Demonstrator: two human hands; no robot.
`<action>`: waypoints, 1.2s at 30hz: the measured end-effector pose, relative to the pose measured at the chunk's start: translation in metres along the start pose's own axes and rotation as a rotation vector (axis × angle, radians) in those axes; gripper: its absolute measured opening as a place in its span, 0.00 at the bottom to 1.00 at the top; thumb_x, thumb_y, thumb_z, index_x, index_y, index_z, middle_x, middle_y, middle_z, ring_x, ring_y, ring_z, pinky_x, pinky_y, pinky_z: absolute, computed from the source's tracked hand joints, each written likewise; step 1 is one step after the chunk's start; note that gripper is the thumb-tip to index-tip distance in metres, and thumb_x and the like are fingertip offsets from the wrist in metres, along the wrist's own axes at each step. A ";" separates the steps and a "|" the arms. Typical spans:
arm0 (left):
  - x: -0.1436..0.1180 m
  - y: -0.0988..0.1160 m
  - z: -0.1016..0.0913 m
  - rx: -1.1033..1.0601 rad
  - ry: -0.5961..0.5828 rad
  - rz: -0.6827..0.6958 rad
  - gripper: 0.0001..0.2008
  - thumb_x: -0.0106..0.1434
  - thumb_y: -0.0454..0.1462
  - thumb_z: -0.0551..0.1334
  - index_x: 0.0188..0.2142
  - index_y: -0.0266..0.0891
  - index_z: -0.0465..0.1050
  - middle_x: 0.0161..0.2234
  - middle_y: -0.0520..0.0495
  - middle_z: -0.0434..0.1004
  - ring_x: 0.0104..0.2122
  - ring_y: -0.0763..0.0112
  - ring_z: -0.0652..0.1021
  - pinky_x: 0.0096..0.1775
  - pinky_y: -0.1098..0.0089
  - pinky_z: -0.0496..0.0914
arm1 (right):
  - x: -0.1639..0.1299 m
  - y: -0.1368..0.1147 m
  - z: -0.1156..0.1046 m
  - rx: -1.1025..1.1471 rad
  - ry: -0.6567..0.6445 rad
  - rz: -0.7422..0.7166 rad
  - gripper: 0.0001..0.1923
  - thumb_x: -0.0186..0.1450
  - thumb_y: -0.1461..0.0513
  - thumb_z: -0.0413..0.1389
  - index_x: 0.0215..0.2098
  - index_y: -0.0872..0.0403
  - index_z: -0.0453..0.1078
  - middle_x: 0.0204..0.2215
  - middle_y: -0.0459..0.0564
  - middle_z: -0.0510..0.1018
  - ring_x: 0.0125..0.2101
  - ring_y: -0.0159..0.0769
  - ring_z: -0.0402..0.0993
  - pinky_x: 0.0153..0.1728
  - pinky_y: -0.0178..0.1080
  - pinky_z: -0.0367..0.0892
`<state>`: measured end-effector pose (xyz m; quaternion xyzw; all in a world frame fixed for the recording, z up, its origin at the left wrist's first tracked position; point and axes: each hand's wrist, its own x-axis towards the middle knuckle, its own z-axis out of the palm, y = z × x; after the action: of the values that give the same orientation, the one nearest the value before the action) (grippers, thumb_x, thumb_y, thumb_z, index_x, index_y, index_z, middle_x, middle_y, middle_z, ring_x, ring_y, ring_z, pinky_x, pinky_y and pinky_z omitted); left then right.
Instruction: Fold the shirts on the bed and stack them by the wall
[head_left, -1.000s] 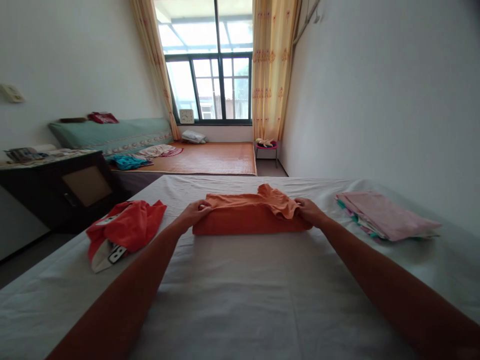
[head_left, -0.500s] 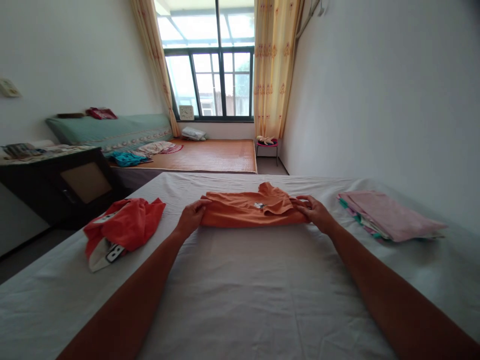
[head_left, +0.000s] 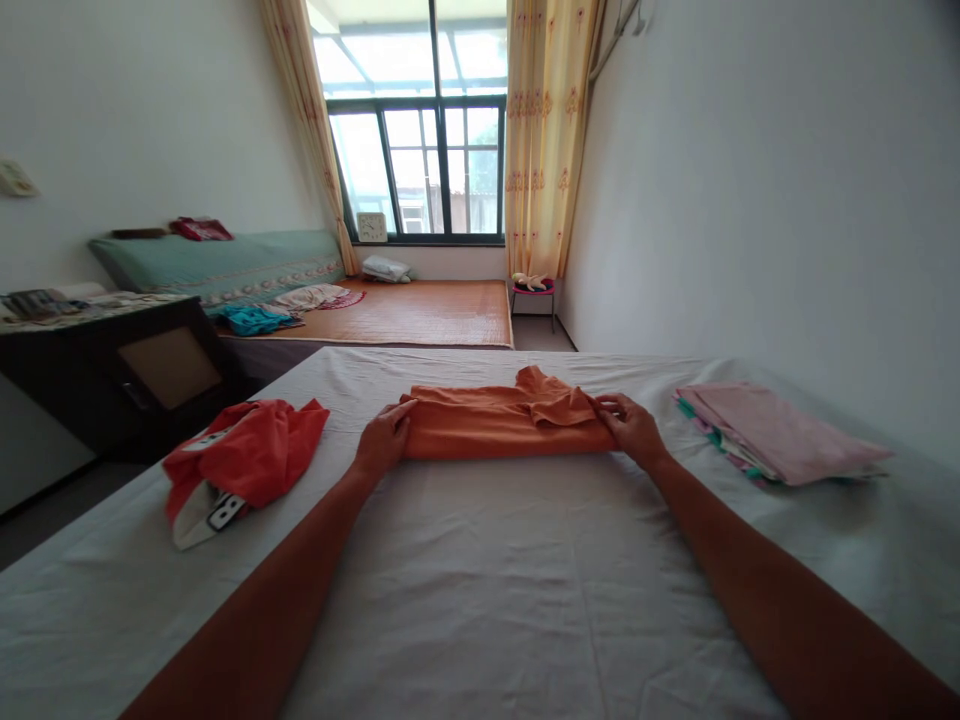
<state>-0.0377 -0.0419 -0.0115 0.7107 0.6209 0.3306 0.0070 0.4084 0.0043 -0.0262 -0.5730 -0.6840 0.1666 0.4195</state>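
An orange T-shirt point(head_left: 495, 425), partly folded into a long flat shape, lies across the far half of the white-sheeted bed point(head_left: 517, 580). Its collar and a sleeve show at the upper right. My left hand point(head_left: 384, 432) grips the left end of the shirt, fingers closed on the cloth. At the opposite end, my right hand point(head_left: 631, 428) pinches the shirt's right edge. A crumpled red garment point(head_left: 255, 455) with white and black lettering lies left of my left arm. Beyond my right hand sits a stack of folded clothes point(head_left: 780, 430), pink on top.
Past the bed's far edge stands another bed with a brown mat point(head_left: 435, 310), holding blue clothing point(head_left: 259, 318). A dark cabinet point(head_left: 165, 360) is at the left. A small stool point(head_left: 534, 288) stands below the curtain point(head_left: 544, 140), and a white wall rises at the right.
The near part of the shirt has been folded further over its front, covering the small white print seen before. Both hands stay at the two ends.
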 end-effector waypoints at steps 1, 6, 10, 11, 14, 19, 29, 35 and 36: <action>-0.001 0.000 0.000 0.042 -0.037 -0.025 0.20 0.63 0.37 0.51 0.53 0.41 0.71 0.50 0.46 0.73 0.49 0.65 0.74 0.53 0.68 0.67 | 0.000 0.001 0.000 -0.051 -0.008 0.006 0.14 0.60 0.57 0.53 0.43 0.51 0.71 0.35 0.49 0.81 0.32 0.37 0.77 0.33 0.37 0.69; -0.011 0.002 -0.003 0.233 -0.118 -0.081 0.18 0.63 0.40 0.54 0.52 0.46 0.70 0.55 0.46 0.66 0.46 0.63 0.75 0.46 0.66 0.71 | -0.002 0.000 -0.003 -0.322 0.037 -0.101 0.13 0.60 0.60 0.54 0.43 0.52 0.70 0.41 0.51 0.79 0.33 0.37 0.75 0.39 0.39 0.67; -0.011 0.010 -0.006 0.273 -0.008 0.028 0.17 0.63 0.37 0.54 0.50 0.43 0.71 0.56 0.44 0.65 0.52 0.61 0.70 0.52 0.63 0.68 | 0.001 -0.014 -0.002 -0.359 0.048 -0.058 0.12 0.66 0.57 0.49 0.44 0.51 0.69 0.38 0.50 0.79 0.33 0.37 0.75 0.35 0.37 0.66; -0.009 0.014 -0.005 0.259 0.016 0.060 0.16 0.63 0.36 0.54 0.49 0.43 0.72 0.54 0.44 0.67 0.51 0.61 0.70 0.53 0.63 0.67 | 0.002 -0.018 0.001 -0.360 0.010 -0.033 0.13 0.66 0.55 0.48 0.45 0.51 0.68 0.36 0.50 0.80 0.32 0.37 0.76 0.33 0.37 0.66; -0.002 0.034 -0.002 0.192 -0.040 0.167 0.16 0.62 0.34 0.53 0.47 0.43 0.74 0.47 0.46 0.74 0.47 0.63 0.72 0.51 0.64 0.67 | 0.001 -0.023 0.012 -0.360 -0.090 -0.023 0.15 0.65 0.54 0.51 0.48 0.51 0.67 0.34 0.49 0.80 0.34 0.38 0.76 0.32 0.36 0.65; 0.008 0.095 0.009 0.128 -0.252 0.420 0.15 0.63 0.33 0.54 0.43 0.45 0.76 0.44 0.49 0.76 0.45 0.64 0.73 0.48 0.65 0.69 | 0.002 -0.015 0.020 -0.319 -0.070 -0.053 0.12 0.63 0.60 0.54 0.46 0.47 0.69 0.36 0.45 0.80 0.36 0.36 0.76 0.36 0.35 0.65; 0.017 0.167 0.102 0.054 -0.361 0.540 0.23 0.69 0.44 0.47 0.59 0.40 0.63 0.60 0.44 0.64 0.60 0.63 0.63 0.60 0.61 0.58 | -0.007 -0.029 0.026 -0.429 -0.132 -0.404 0.19 0.67 0.65 0.44 0.53 0.53 0.69 0.52 0.52 0.73 0.53 0.38 0.65 0.56 0.40 0.58; 0.011 0.144 0.116 0.162 -0.434 0.362 0.28 0.69 0.51 0.41 0.65 0.45 0.52 0.66 0.47 0.51 0.65 0.63 0.52 0.63 0.58 0.47 | -0.022 -0.034 0.043 -0.565 -0.377 -0.407 0.28 0.69 0.50 0.40 0.62 0.52 0.59 0.61 0.50 0.63 0.62 0.41 0.54 0.61 0.46 0.47; 0.011 0.141 0.114 0.174 -0.440 0.337 0.29 0.69 0.51 0.41 0.65 0.46 0.52 0.66 0.47 0.49 0.65 0.62 0.51 0.63 0.57 0.47 | -0.023 -0.034 0.043 -0.574 -0.382 -0.396 0.29 0.69 0.48 0.39 0.63 0.51 0.58 0.62 0.49 0.62 0.62 0.41 0.52 0.62 0.46 0.46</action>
<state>0.1408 -0.0186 -0.0357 0.8565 0.5036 0.1103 0.0255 0.3535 -0.0156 -0.0362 -0.4826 -0.8658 -0.0120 0.1317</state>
